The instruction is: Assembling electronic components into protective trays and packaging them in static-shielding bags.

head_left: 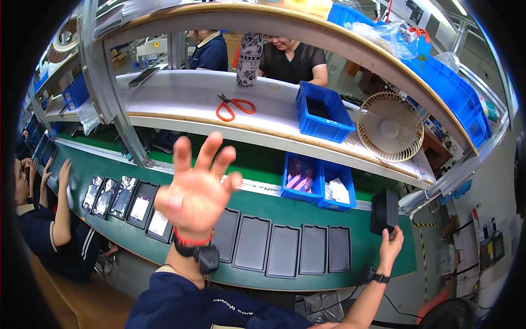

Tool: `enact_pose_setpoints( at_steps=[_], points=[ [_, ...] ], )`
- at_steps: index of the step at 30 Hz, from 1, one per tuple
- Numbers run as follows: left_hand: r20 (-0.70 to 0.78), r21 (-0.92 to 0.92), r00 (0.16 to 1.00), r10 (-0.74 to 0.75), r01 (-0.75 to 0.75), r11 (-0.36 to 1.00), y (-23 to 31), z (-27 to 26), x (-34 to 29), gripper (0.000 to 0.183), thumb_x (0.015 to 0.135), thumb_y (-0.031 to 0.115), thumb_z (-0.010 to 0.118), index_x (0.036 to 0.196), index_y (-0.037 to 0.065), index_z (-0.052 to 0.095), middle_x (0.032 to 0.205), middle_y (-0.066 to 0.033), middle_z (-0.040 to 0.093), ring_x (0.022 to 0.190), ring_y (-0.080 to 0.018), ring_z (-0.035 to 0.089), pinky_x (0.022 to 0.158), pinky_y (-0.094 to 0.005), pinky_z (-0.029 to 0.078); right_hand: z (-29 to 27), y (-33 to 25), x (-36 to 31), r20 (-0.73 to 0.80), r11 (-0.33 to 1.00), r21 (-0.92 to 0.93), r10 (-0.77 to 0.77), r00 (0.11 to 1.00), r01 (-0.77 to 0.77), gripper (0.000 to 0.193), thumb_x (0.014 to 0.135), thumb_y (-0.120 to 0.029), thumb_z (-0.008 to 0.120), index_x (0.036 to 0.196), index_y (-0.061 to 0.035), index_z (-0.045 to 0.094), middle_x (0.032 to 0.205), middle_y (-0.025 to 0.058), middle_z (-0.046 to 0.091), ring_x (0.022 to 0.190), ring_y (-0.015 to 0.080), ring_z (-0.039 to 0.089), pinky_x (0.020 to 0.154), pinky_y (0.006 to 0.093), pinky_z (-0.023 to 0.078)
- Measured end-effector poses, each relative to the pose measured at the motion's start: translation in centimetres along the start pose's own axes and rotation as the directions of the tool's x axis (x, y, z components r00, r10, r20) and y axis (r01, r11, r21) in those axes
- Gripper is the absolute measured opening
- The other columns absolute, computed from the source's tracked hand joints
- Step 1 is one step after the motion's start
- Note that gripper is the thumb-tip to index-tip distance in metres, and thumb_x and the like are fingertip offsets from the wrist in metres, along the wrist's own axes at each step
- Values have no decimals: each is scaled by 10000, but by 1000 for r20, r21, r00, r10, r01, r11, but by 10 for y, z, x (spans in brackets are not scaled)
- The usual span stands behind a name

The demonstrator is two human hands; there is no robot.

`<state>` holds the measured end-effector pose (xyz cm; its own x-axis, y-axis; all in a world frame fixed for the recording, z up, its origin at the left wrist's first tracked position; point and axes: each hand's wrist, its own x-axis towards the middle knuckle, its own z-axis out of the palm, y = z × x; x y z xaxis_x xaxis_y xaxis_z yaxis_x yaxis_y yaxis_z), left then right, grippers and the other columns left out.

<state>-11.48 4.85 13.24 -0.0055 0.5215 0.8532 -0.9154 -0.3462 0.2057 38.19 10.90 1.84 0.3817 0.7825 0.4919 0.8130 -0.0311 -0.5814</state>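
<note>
The stack of dark trays (384,213) stands at the right end of the green workbench (359,282), close to a metal upright of the shelf. Along the bench from there, five shallow black trays (283,251) lie side by side with their bottoms showing, and farther left more trays (124,196) hold flat pieces, some glossy, some white. Two small blue bins (301,195) sit at the bench's back edge. Above runs a white shelf (181,98) carrying orange-handled scissors (234,108), a patterned cylinder (250,60), a larger blue bin (325,129) and a round caged fan (390,127). Across the shelf I see two people, and at the left a co-worker (46,236) reaches over the bench.

The left hand (198,189) is raised over the trays, wide open, fingers spread. The right hand (391,244) has its fingertips at the stack's near edge; whether they grip it, I cannot tell. The two hands are well apart.
</note>
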Motion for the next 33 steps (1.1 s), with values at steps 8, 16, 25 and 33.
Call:
enact_pose_setpoints(
  at_steps=[8, 16, 25, 33],
  points=[
    [-34, -22, 995, -94, 93, 995, -4, 4, 2, 596, 844, 444, 459, 1322, 93, 405, 1114, -178, 547, 1035, -299, 515, 858, -443, 408, 37, -5, 75, -94, 887, -442, 105, 990, -136, 699, 760, -476, 660, 1317, -119, 434, 1359, 236, 352, 1248, 406, 344, 1010, 528, 282],
    [-112, 325, 631, -768, 753, 572, -82, 21, 9, 404, 959, 368, 434, 1026, 1, 587, 777, -44, 614, 746, -138, 579, 661, -271, 454, 50, -13, 79, 118, 841, -483, 338, 934, -244, 682, 820, -549, 520, 1373, -173, 388, 1244, 197, 525, 1142, 347, 508, 923, 459, 414],
    [-406, 683, 309, -860, 728, -61, -369, -39, -24, 462, 825, 471, 601, 773, 13, 627, 594, -49, 563, 478, -135, 511, 411, -328, 400, 36, 5, 41, -38, 980, -194, 43, 998, -50, 382, 796, -370, 648, 940, -16, 648, 886, 206, 656, 846, 370, 634, 745, 419, 494],
    [-459, 292, 230, -858, 951, 98, -428, -37, -51, 335, 877, 361, 588, 768, 45, 572, 662, -26, 564, 544, -103, 522, 448, -228, 431, 37, -14, 23, -109, 961, -25, 272, 956, -276, 293, 816, -319, 620, 960, -75, 696, 907, 166, 669, 853, 336, 647, 759, 389, 504]
  ],
)
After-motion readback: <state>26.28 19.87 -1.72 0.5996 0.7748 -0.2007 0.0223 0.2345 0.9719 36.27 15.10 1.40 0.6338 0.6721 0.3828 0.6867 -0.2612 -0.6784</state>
